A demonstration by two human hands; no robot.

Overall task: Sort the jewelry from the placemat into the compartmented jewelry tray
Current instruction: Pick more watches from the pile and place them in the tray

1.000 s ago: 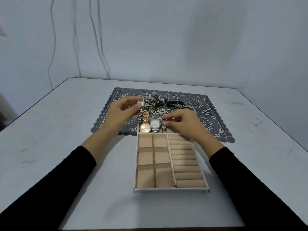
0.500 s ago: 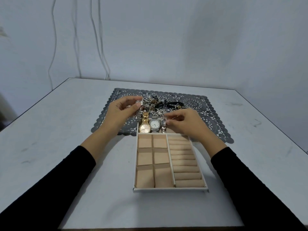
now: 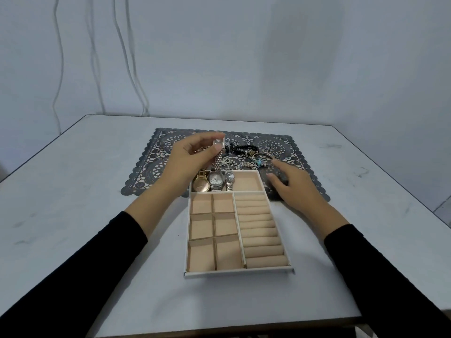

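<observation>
A white jewelry tray (image 3: 238, 273) with beige lining stands near me, its far end on the dark lace placemat (image 3: 302, 176). Its far long compartment holds a gold watch (image 3: 201, 184), a silver watch (image 3: 216, 179) and a smaller silver watch (image 3: 229, 180). My left hand (image 3: 192, 158) pinches the strap of a silver watch (image 3: 219, 157) that dangles above that compartment. My right hand (image 3: 292, 184) hovers with spread fingers over the mat, right of the tray, holding nothing. A pile of bracelets and chains (image 3: 246, 154) lies on the mat behind the tray.
A few thin rings (image 3: 162, 148) lie at the mat's far left. The six square compartments and the ring rolls (image 3: 260, 230) hold nothing. The grey table (image 3: 73, 191) ends at a wall behind, where cables (image 3: 133, 69) hang down.
My right hand has let go near the watches and moved right, off the tray, opening its fingers. My left hand still holds the silver watch up, about where it was.
</observation>
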